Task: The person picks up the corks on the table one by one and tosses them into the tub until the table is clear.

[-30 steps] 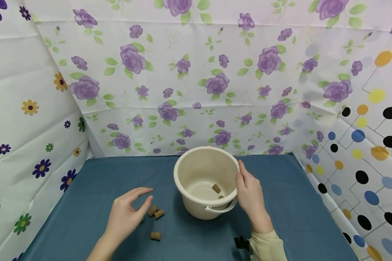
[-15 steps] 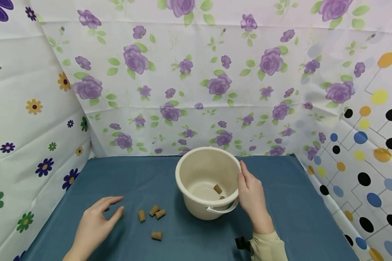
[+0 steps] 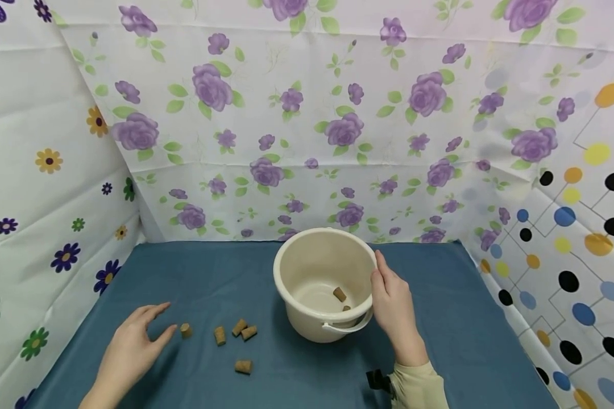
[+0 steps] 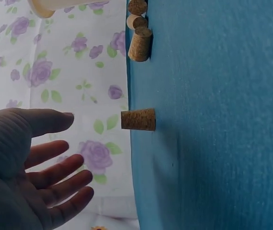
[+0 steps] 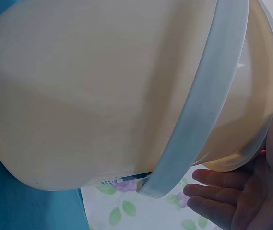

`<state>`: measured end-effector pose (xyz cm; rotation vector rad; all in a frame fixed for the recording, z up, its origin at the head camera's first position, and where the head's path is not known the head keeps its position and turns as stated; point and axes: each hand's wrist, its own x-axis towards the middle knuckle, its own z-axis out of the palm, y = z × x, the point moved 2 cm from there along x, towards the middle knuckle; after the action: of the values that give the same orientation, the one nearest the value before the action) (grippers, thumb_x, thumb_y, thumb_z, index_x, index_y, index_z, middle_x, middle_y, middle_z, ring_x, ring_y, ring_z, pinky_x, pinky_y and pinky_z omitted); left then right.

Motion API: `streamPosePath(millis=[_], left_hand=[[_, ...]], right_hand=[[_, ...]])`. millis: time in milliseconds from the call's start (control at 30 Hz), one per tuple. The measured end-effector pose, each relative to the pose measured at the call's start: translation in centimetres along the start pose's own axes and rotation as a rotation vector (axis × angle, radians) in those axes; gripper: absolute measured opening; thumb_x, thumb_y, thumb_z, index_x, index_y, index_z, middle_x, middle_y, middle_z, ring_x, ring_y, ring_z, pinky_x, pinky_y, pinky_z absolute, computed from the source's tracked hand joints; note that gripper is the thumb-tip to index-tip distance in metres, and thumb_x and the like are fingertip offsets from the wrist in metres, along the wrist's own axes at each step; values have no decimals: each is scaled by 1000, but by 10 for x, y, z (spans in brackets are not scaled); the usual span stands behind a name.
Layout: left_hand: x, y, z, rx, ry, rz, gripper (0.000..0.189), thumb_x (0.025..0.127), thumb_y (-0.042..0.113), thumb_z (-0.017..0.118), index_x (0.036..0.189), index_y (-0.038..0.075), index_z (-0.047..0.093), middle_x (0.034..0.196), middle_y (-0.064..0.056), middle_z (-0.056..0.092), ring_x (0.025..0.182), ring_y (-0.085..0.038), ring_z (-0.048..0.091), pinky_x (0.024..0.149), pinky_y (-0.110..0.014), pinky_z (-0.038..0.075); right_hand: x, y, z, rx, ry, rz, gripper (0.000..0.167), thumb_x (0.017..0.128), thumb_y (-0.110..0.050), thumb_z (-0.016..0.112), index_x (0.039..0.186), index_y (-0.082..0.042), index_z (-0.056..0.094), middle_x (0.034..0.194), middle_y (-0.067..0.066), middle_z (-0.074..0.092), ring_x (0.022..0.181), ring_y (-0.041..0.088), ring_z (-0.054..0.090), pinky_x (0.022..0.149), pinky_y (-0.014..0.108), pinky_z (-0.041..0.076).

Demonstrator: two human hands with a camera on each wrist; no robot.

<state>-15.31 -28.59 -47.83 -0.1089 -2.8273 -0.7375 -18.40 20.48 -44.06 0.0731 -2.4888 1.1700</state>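
Observation:
My left hand [image 3: 130, 346] hovers above the cloth at the left, its fingers loosely bent and apart, holding nothing. Just beyond the thumb a tapered cork [image 3: 186, 330] stands upright, apart from the hand; in the left wrist view this cork [image 4: 138, 120] rests on its end. Several more corks lie to its right, among them one cork [image 3: 219, 336] and a nearer cork [image 3: 243, 367]. With my right hand [image 3: 395, 307] I grip the rim of a cream plastic bucket [image 3: 312, 326] on its right side. Inside are a cork [image 3: 340, 294] and another, mostly hidden by the rim.
A blue cloth [image 3: 465, 341] covers the table. The bucket's handle [image 3: 348, 328] hangs down at the front. Printed sheets [image 3: 307, 113] enclose the back and both sides. A black strap [image 3: 378, 380] hangs at the right wrist.
My left hand has moved left, away from the group of corks. The upright cork, earlier hidden by the hand, now shows. My right hand and the bucket have stayed in place.

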Motion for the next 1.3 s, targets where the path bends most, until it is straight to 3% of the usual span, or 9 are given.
streamPosePath(millis=[100, 200, 333, 500, 567, 667, 1033, 1300], left_hand=[[3, -2, 3, 18, -78, -18, 55, 92, 24, 87, 136, -4, 70, 127, -29, 65, 84, -31, 72, 70, -52, 58], [5, -2, 6, 25, -128, -32, 56, 93, 29, 86, 136, -4, 70, 130, -30, 64, 66, -16, 63, 60, -44, 54], [8, -2, 9, 27, -169, -40, 56, 95, 30, 84, 137, -3, 70, 132, -32, 63, 59, -14, 55, 54, -38, 44], [13, -3, 11, 44, -229, -48, 56, 94, 31, 84, 135, -4, 71, 132, -33, 63, 83, -32, 71, 60, -45, 55], [16, -4, 12, 56, -248, -47, 56, 94, 34, 84, 134, -4, 72, 131, -33, 64, 98, -41, 72, 68, -51, 59], [19, -4, 14, 61, -267, -55, 56, 95, 36, 83, 133, -4, 72, 130, -31, 66, 106, -46, 69, 77, -57, 59], [21, -5, 23, 52, -304, -89, 46, 96, 37, 81, 125, 1, 78, 122, -21, 72, 107, -41, 71, 83, -59, 58], [19, -5, 28, 15, -308, -100, 35, 96, 27, 83, 121, 3, 79, 107, -4, 75, 95, -26, 71, 79, -52, 59]], right_hand=[[0, 1, 1, -3, -1, 4, 52, 118, -29, 40, 165, -9, 42, 158, 21, 52, 141, 41, 54, 109, 61, 47], [1, 2, 2, -2, -1, 8, 51, 117, -29, 40, 165, -9, 42, 158, 21, 52, 141, 41, 54, 109, 61, 48], [0, 2, 2, 6, 4, 8, 51, 117, -29, 41, 165, -9, 42, 158, 21, 51, 141, 41, 54, 109, 61, 48], [-2, 3, 2, 6, 4, 14, 51, 117, -28, 41, 165, -9, 42, 159, 20, 51, 141, 40, 54, 108, 61, 49], [-2, 2, 2, 4, 3, 8, 51, 118, -28, 40, 165, -9, 42, 159, 20, 51, 141, 40, 54, 108, 61, 49], [-1, 2, 2, 4, 7, -3, 51, 118, -28, 40, 165, -9, 42, 159, 20, 51, 141, 40, 54, 107, 60, 49], [1, 1, 2, 0, 8, 2, 51, 117, -27, 41, 164, -8, 43, 158, 21, 51, 142, 40, 54, 109, 61, 48], [1, 2, 1, -1, 7, 3, 51, 117, -28, 41, 165, -8, 42, 158, 21, 52, 141, 40, 54, 108, 61, 49]])
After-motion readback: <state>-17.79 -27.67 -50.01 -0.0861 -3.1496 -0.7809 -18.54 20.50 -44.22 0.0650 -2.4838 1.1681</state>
